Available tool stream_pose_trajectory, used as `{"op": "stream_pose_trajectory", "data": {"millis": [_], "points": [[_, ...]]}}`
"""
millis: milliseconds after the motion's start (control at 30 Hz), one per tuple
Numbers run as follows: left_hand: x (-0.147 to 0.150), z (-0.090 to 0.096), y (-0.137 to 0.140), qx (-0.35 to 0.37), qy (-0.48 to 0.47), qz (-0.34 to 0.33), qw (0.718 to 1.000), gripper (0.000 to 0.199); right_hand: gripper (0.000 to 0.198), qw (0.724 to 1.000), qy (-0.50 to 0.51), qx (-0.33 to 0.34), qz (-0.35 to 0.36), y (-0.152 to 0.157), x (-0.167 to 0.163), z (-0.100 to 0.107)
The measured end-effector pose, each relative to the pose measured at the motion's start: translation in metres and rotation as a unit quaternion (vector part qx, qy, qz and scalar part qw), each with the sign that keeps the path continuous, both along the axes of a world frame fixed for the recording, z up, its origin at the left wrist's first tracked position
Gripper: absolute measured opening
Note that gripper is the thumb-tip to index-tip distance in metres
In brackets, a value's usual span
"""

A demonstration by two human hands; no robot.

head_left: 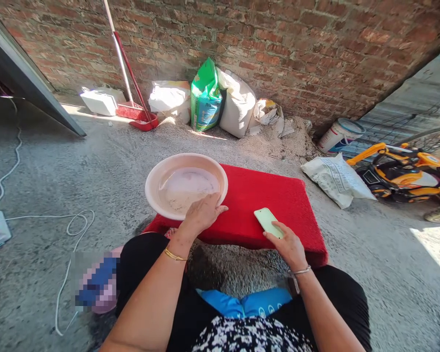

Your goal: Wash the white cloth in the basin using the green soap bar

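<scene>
Pale green, flat rectangular slab with rounded corners (266,218) is at the middle of the scene, over the red, cloth-covered surface (264,188); whether it rests there or hangs just above is unclear. The right hand (290,248) comes from five o'clock, its thumb and fingers pinching the slab's near end. At ten o'clock from the slab, a round, pale pink basin (150,196) holds cloudy water (192,180). The left hand (202,214) is at the basin's five o'clock rim, thumb jutting out; I cannot tell whether its other fingers are open or curled. Farther off, a white printed sack (328,178) lies at two o'clock, and a green-and-blue bag (206,105) stands at eleven, before the red brick wall (278,39).
</scene>
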State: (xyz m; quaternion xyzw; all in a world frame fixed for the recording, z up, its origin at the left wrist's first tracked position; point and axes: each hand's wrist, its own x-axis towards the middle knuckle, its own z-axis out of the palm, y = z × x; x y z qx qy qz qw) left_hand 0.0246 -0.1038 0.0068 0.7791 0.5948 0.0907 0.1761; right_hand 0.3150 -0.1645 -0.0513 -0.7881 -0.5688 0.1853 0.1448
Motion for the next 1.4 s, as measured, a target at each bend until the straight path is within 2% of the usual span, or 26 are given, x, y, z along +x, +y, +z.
{"op": "stream_pose_trajectory", "data": {"millis": [100,167,267,400,467,533,633,767,933,1067,1133,1233,1333,1400], "points": [[0.001,0.001,0.001,0.008,0.016,-0.004,1.0,0.033,0.061,0.998,0.027,0.014,-0.047,-0.012,0.028,-0.002],[0.002,0.002,0.001,0.013,0.03,-0.003,0.999,0.034,0.06,0.998,0.052,0.032,-0.034,-0.013,0.023,0.0],[0.004,0.004,0.002,0.012,0.049,0.0,0.999,0.033,0.052,0.996,0.065,0.046,0.033,-0.004,-0.015,0.005],[0.006,0.006,0.003,0.012,0.057,-0.002,0.998,0.033,0.051,0.992,0.039,0.012,0.118,0.019,-0.077,0.01],[0.007,0.007,0.004,0.013,0.063,-0.003,0.998,0.033,0.053,0.989,0.032,0.0,0.144,0.028,-0.092,0.009],[0.009,0.008,0.004,0.011,0.072,-0.002,0.997,0.034,0.053,0.988,0.031,-0.002,0.15,0.032,-0.091,0.006],[0.012,0.011,0.006,0.002,0.083,0.005,0.997,0.036,0.052,0.994,0.03,0.004,0.106,0.028,-0.061,-0.001],[0.013,0.01,0.007,0.006,0.087,0.005,0.996,0.034,0.055,0.999,0.028,0.018,0.0,0.006,0.012,-0.009],[0.012,0.005,0.008,0.017,0.091,0.007,0.996,0.035,0.065,0.991,0.006,0.029,-0.132,-0.024,0.099,-0.014],[0.013,0.0,0.01,0.013,0.102,0.008,0.995,0.036,0.068,0.98,-0.01,0.044,-0.194,-0.038,0.123,-0.015],[0.014,-0.003,0.011,0.016,0.104,0.01,0.994,0.038,0.067,0.979,-0.006,0.087,-0.183,-0.039,0.115,-0.014],[0.015,-0.004,0.012,0.019,0.093,0.016,0.995,0.038,0.061,0.985,0.031,0.138,-0.101,-0.033,0.08,-0.008],[0.014,-0.001,0.012,0.003,0.071,0.023,0.997,0.036,0.051,0.99,0.058,0.127,0.0,-0.022,0.033,-0.003],[0.013,0.001,0.012,-0.002,0.058,0.028,0.998,0.036,0.046,0.992,0.058,0.106,0.042,-0.014,0.006,-0.001]]}}
